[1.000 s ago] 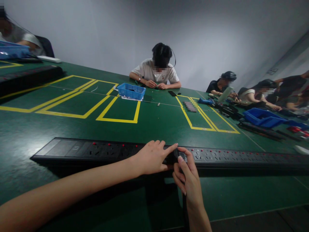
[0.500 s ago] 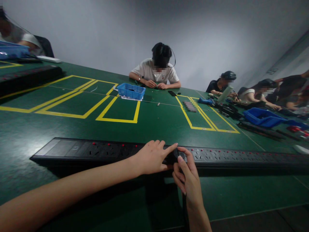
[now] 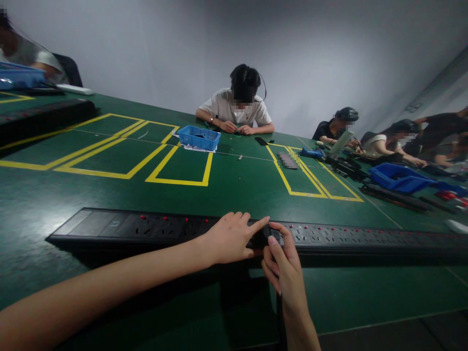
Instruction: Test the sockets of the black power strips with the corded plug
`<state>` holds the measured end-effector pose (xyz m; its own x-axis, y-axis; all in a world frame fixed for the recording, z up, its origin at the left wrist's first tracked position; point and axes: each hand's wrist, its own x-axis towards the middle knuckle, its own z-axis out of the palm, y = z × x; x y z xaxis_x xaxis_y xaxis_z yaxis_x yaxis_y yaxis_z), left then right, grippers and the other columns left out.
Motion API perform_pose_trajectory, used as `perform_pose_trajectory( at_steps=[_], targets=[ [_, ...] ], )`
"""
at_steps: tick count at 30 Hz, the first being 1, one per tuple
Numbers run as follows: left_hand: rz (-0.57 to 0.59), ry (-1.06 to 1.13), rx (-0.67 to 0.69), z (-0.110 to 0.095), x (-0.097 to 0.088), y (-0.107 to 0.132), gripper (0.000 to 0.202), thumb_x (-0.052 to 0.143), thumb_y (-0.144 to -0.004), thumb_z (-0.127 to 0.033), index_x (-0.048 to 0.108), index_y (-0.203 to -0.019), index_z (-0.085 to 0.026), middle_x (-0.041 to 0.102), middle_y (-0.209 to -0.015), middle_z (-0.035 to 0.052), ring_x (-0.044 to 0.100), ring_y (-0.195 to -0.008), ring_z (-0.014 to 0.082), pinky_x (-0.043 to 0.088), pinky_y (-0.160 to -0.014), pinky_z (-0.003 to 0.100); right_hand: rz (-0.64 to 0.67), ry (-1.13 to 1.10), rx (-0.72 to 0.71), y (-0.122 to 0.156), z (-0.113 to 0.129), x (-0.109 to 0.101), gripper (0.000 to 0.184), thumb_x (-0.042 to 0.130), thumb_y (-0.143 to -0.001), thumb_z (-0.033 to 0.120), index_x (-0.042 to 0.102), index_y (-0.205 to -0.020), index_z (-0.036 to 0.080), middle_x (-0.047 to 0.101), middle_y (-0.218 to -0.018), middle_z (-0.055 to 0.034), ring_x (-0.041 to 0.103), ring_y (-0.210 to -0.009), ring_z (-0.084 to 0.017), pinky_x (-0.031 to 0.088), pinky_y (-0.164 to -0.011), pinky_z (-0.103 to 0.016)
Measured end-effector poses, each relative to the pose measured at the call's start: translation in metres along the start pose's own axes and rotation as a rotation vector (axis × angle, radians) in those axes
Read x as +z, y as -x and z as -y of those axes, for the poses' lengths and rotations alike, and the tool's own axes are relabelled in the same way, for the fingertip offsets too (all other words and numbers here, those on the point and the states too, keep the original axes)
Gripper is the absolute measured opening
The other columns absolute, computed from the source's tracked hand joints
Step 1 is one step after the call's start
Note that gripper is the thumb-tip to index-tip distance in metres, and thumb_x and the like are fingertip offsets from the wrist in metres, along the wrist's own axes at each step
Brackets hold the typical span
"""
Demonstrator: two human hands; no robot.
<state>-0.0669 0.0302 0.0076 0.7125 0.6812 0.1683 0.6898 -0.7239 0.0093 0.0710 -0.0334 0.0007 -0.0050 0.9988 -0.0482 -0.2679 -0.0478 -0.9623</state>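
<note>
a: where is the plug?
b: the black plug (image 3: 265,235) is at the black strip (image 3: 358,241), near the middle of what we see, right between the two hands.

a: who has it?
b: the right hand (image 3: 288,273). its thumb and pointing finger are pinched tight on the plug. a black cord (image 3: 280,314) hangs down by that wrist.

a: and the left hand (image 3: 230,239)?
b: it lies across the strip, palm down. its pointing finger reaches along the top of the plug and its thumb is below. it's dark there and the fingers cover a lot, so i can't tell if the left hand pinches the plug too, or if the plug is in the holes.

a: what is on the strip?
b: lots of plug holes, and a row of red dots (image 3: 165,218) on the far side.

a: what is around it?
b: a green table (image 3: 241,197), with yellow tape (image 3: 177,182) stuck down in box shapes. past the tape, a small blue bin (image 3: 203,144) sits on white paper.

a: anyone else?
b: a person (image 3: 237,107) in a white shirt sits across, head down, hands close together. more people (image 3: 387,144) sit far off to the right, near a big blue tub (image 3: 393,184).
</note>
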Motion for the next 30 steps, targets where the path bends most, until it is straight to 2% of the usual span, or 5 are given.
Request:
perform_pose_trajectory(
  at_steps=[7, 30],
  targets=[
    [0.004, 0.004, 0.002, -0.0006, -0.0008, -0.0006, 0.074, 0.052, -0.075, -0.050, 0.019, -0.137, -0.024, 0.054, -0.103, 0.0113, 0.053, -0.087, 0.0257, 0.039, -0.072, 0.035, -0.017, 0.005, 0.005, 0.0001, 0.0011, 0.0010, 0.031, 0.048, -0.084, 0.034, 0.038, -0.113, 0.028, 0.025, -0.044, 0.0135, 0.014, -0.031, 0.000, 0.015, -0.027, -0.008],
    [0.008, 0.007, -0.002, -0.0006, -0.0017, 0.0004, 0.071, 0.048, -0.078, -0.051, 0.019, -0.137, -0.024, 0.053, -0.102, 0.0112, 0.053, -0.088, 0.0257, 0.039, -0.073, 0.035, -0.016, -0.017, 0.022, -0.0022, -0.0004, 0.0002, 0.038, 0.053, -0.080, 0.037, 0.037, -0.114, 0.027, 0.026, -0.043, 0.0143, 0.016, -0.028, 0.000, 0.015, -0.027, -0.009]
  ],
)
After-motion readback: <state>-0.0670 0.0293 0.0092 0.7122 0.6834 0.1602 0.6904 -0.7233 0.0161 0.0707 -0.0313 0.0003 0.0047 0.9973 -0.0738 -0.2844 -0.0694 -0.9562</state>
